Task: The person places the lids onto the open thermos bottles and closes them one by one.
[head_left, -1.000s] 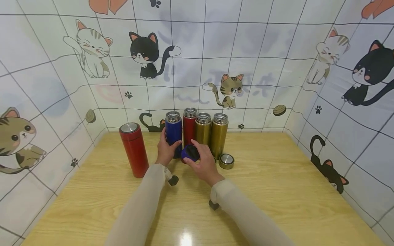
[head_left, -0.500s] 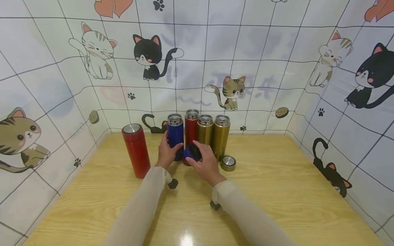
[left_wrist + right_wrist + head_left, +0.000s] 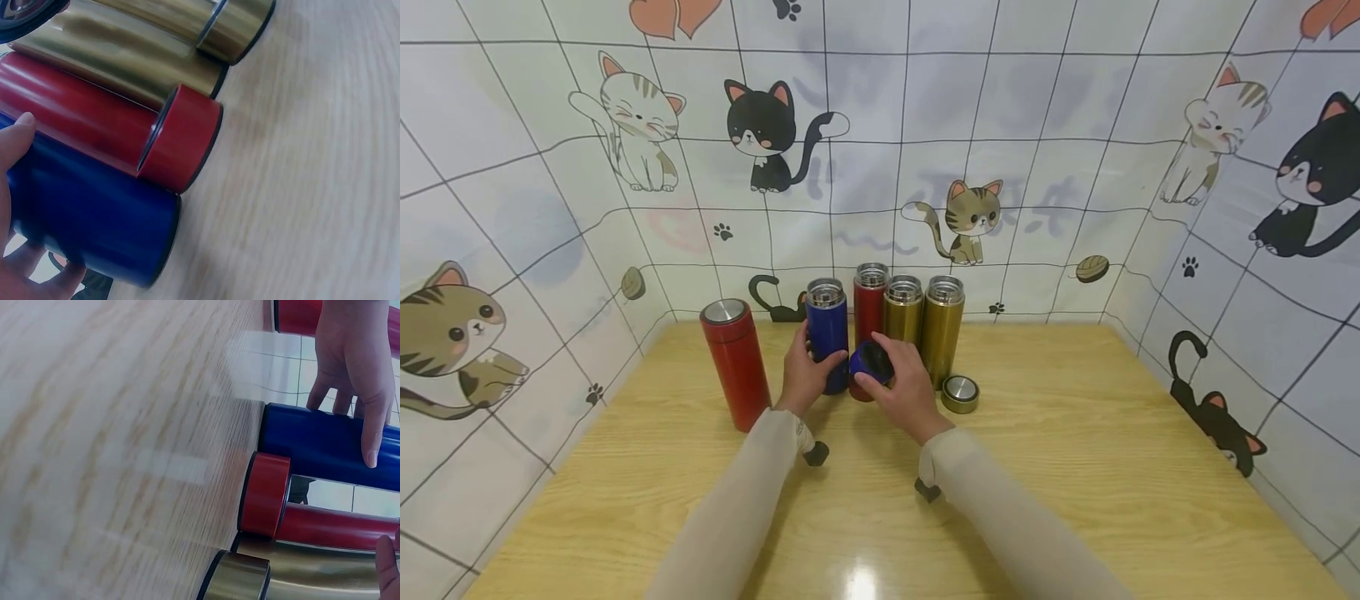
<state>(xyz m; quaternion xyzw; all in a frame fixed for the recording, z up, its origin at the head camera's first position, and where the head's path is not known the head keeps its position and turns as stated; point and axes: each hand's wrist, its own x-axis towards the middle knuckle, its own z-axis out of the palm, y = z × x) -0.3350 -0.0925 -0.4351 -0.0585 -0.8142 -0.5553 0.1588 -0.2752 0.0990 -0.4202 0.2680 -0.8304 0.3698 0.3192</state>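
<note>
My left hand (image 3: pixel 805 375) grips the uncapped blue thermos (image 3: pixel 827 321), thumb on the near side, fingers wrapping the left. Pinched between thumb and fingers of my right hand (image 3: pixel 910 390) is a blue lid (image 3: pixel 871 360) with a dark face, held tilted beside the thermos and apart from its mouth. In the left wrist view the lid's rim (image 3: pixel 31 22) shows at the top left corner. Behind the lid stands an uncapped red thermos (image 3: pixel 870 300). A red lid (image 3: pixel 187 134) rests on the table before it; my right hand's fingertips (image 3: pixel 386 559) are near the right wrist view's edge.
Two uncapped gold thermoses (image 3: pixel 903 308) (image 3: pixel 943 333) stand right of the red one. A gold lid (image 3: pixel 960 394) lies at their foot. A capped tall red thermos (image 3: pixel 736 367) stands left. Cat-patterned sheeting (image 3: pixel 880 183) encloses the wooden table (image 3: pixel 1075 483).
The blue lid has risen slightly in my right hand, staying beside the blue thermos. My left hand keeps its grip. The head view has shifted a little.
</note>
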